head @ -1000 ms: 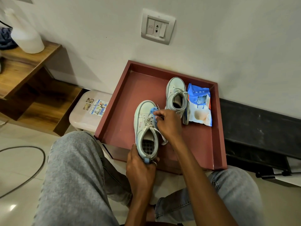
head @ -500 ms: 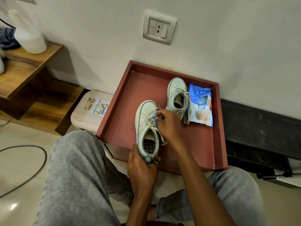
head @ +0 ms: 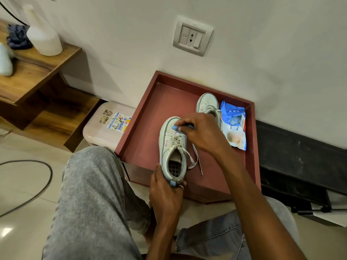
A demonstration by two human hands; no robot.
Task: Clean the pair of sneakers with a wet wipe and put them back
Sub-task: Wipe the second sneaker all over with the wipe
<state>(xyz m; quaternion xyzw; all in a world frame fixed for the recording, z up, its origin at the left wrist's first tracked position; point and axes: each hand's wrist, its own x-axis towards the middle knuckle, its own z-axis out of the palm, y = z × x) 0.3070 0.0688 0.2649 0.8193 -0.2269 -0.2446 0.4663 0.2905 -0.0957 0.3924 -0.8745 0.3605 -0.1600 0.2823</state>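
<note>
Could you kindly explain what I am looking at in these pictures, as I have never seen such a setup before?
There is no machine here: a person works with two bare hands. The camera is worn on the person's head and looks forward and down, so you see their arms and knees in jeans from above. A red tray stands by the wall. In it lie one pale sneaker and, beside it, a blue pack of wipes. The left hand grips the heel of the other sneaker, while the right hand holds a small blue wipe against its toe.
</note>
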